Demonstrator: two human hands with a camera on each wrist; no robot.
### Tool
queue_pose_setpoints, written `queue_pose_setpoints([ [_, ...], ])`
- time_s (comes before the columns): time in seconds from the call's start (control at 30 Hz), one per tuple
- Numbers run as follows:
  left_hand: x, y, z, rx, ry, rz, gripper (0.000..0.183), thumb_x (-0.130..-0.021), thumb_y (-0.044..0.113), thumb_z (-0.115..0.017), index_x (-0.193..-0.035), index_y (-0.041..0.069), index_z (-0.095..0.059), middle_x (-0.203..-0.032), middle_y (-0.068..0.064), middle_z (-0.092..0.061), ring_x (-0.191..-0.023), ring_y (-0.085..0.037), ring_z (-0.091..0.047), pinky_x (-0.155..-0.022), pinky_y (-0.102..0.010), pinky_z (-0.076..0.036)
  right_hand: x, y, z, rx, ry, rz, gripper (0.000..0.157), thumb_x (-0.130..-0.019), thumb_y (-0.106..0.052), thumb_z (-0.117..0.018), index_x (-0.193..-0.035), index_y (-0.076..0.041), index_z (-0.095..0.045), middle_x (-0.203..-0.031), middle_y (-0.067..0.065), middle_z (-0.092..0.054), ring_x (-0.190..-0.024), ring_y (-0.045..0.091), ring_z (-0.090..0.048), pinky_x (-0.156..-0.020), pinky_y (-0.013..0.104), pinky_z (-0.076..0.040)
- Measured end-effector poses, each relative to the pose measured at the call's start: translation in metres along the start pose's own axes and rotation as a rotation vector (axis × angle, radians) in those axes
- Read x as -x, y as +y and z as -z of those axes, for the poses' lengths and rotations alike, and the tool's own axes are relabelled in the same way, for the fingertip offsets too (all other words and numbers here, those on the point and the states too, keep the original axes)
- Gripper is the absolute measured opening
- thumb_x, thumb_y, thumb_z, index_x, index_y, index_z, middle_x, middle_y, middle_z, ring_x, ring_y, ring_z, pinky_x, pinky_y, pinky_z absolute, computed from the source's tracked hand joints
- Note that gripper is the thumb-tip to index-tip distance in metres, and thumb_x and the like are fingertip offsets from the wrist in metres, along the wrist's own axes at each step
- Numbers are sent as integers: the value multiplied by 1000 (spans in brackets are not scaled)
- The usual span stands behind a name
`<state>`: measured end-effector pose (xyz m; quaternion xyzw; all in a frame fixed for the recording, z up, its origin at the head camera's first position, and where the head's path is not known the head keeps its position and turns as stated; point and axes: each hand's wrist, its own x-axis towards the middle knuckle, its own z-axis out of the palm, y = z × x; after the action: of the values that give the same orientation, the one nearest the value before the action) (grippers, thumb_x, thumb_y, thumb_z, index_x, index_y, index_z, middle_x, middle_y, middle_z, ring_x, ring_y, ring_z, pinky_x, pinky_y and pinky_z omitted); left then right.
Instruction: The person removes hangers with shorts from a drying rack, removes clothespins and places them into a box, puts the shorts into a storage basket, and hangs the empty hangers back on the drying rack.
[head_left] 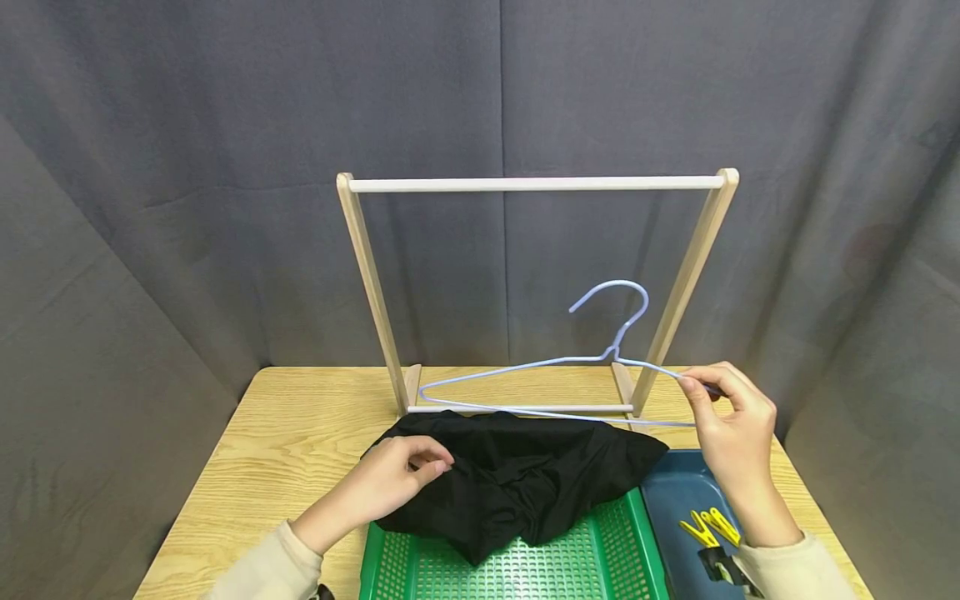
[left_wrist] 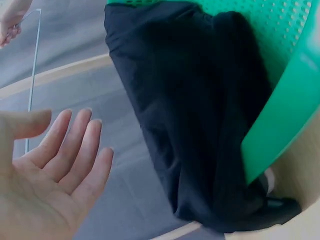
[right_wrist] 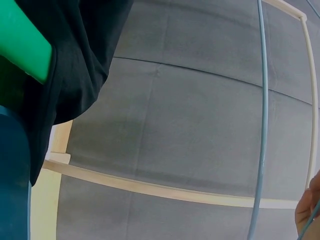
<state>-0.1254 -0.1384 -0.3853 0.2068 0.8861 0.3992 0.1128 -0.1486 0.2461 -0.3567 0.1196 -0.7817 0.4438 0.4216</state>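
A light purple hanger is pinched at its right shoulder by my right hand, its hook pointing up, in front of the wooden rack. My left hand hovers over the left part of a black cloth, fingers loosely bent and holding nothing. The left wrist view shows that hand with its palm turned up and fingers spread, apart from the cloth. The cloth drapes over the far edge of a green basket. In the right wrist view, the hanger's bar crosses the picture.
A wooden rack with a white top rail stands at the back of the table. Right of the basket lies a blue tray holding yellow clothespins. Grey curtains surround the table.
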Motion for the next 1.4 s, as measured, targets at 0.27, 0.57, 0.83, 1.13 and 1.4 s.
queue_pose_setpoints([
  [0.27,-19,-17,23,-51,233,42,14,-94,19,-56,-98,20,-69,-97,9,-67,-86,-11,-62,-77,-32,-49,3,-1,2,-10,24,6,11,-75,11,-70,-81,3,-69,-75,1,-63,-71,3,-49,-69,15,-39],
  [0.57,-38,-26,46,199,399,51,21,-95,21,-54,-107,9,-66,-103,-6,-67,-96,-20,-61,-86,-39,-46,6,0,2,-29,33,33,11,-74,12,-70,-81,4,-69,-77,3,-64,-72,3,-51,-69,16,-39],
  [0.83,-54,-27,55,258,693,-22,22,-95,24,-53,-111,12,-64,-109,-3,-64,-101,-15,-57,-87,-31,-43,6,-3,0,-52,58,40,10,-73,13,-69,-79,5,-68,-76,4,-64,-73,3,-52,-70,16,-39],
  [1.13,-73,-36,65,325,954,-107,29,-97,18,-50,-125,10,-55,-121,-5,-58,-111,-20,-51,-92,-35,-39,5,-12,-3,-76,36,67,8,-75,10,-70,-79,4,-68,-76,7,-64,-72,5,-52,-71,16,-39],
  [1.4,-81,-18,73,495,963,-102,37,-98,10,-44,-134,1,-42,-129,-19,-47,-116,-28,-43,-98,-36,-33,2,-24,-5,-87,44,71,9,-73,14,-69,-77,6,-66,-73,6,-62,-71,5,-51,-71,16,-40],
])
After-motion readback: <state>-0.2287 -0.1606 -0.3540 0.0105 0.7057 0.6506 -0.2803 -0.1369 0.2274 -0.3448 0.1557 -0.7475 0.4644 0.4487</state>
